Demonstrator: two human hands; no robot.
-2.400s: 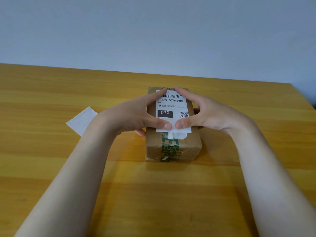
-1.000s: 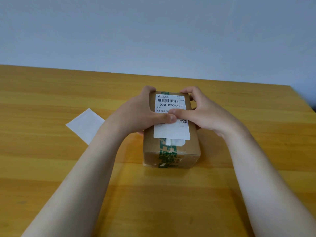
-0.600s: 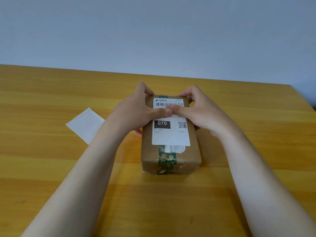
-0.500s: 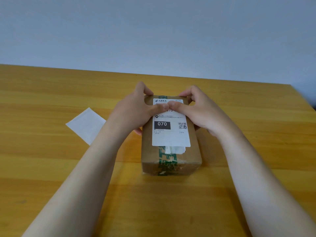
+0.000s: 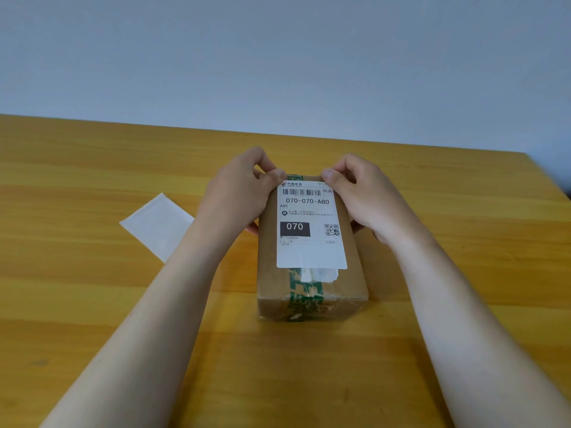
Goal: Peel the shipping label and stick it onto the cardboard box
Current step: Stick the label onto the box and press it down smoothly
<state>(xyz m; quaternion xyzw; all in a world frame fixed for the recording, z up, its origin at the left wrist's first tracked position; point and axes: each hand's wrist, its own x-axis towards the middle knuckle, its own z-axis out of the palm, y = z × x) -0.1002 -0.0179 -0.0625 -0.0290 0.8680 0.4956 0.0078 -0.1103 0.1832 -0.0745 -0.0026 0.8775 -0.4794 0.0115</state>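
Note:
A brown cardboard box [image 5: 352,273] with green printed tape stands on the wooden table [image 5: 92,304] in the middle of the view. The white shipping label [image 5: 310,251], printed 070-070-A80, lies flat on its top. My left hand [image 5: 238,193] curls around the box's far left side, with the thumb tip pressing the label's far left corner. My right hand [image 5: 361,196] holds the far right side, its thumb on the label's far right corner. Torn scraps of an older white label [image 5: 321,274] show under the near edge.
A white sheet of backing paper [image 5: 154,225] lies flat on the table to the left of the box, partly behind my left forearm. The table's right edge runs diagonally at the far right. A plain pale wall stands behind.
My thumbs have slid from the label's middle up to its far corners and moved apart. More of the label's print now shows. The box has shifted slightly toward me.

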